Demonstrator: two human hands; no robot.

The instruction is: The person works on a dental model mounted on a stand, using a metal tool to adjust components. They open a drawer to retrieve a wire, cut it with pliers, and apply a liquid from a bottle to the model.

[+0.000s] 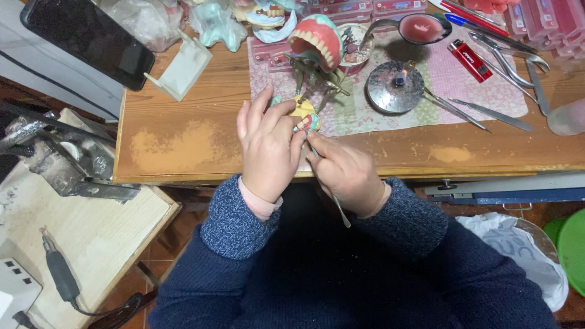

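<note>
- Small round dish (354,45) behind the articulator holds dark bits; spoon (420,27) carries pink wax
- Left hand (268,149) curls over the denture model (306,116), fingers pinching it at the table edge
- Right hand (346,173) pinches a thin metal tool (339,207), tip at the model beside the left fingertips

pink gums and white teeth on the denture model (317,38), red lighter (470,60), pink floral mat (463,85), speckled blue knit sleeves (234,216), black phone (88,38)
</note>
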